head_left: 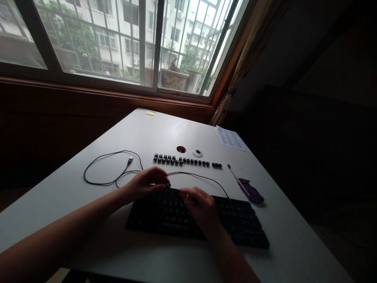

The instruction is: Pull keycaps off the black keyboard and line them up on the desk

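A black keyboard (235,220) lies across the near part of the white table. Above its upper left edge, my left hand (147,181) pinches a small black keycap (168,184) between thumb and fingertips. My right hand (203,206) is over the middle of the keyboard, its fingers drawn together near the top row. Whatever those fingers hold, if anything, is too small and dark to make out. Behind the keyboard, several loose black keycaps (196,162) stand in rows on the table.
A black USB cable (97,183) loops on the left. At right, a brush-like stick (235,176) rests partly on a purple cloth (253,192). Behind the keycaps are a round table hole (181,149) and a grey ring (197,153). A printed sheet (231,138) lies at the far right edge.
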### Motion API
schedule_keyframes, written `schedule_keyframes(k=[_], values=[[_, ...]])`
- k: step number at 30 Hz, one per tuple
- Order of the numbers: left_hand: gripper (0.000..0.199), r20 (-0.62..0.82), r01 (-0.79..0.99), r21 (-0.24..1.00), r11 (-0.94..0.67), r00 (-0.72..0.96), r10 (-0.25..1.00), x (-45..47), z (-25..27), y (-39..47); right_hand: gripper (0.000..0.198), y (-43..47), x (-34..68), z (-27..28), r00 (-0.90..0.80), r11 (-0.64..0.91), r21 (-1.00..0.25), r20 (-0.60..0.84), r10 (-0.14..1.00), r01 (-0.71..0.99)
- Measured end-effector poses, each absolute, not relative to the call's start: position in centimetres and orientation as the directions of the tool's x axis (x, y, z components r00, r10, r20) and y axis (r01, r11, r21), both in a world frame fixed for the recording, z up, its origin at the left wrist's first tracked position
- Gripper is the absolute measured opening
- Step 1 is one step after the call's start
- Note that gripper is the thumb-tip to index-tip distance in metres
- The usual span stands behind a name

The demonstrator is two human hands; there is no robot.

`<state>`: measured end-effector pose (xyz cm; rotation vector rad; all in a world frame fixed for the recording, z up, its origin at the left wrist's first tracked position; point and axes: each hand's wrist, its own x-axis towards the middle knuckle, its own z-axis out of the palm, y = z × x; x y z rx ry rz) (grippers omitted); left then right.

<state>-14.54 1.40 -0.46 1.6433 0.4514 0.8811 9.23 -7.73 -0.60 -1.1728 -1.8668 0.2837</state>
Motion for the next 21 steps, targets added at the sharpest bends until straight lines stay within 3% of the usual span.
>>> schedule_keyframes(k=[9,21], values=[[0.039,0.403,0.005,0.801,-0.599,0.735,0.545,-14.31,0.09,0.87,0.034,-7.87,8.93,-1.18,-0.382,0.615,-0.320,0.557,0.738,0.721],[0.040,0.288,-0.017,0.888,-0.460,0.800,0.526,-14.17,-0.15,0.98,0.028,-7.90,8.67,-1.17,-0.481,0.636,-0.229,0.484,0.732,0.737]])
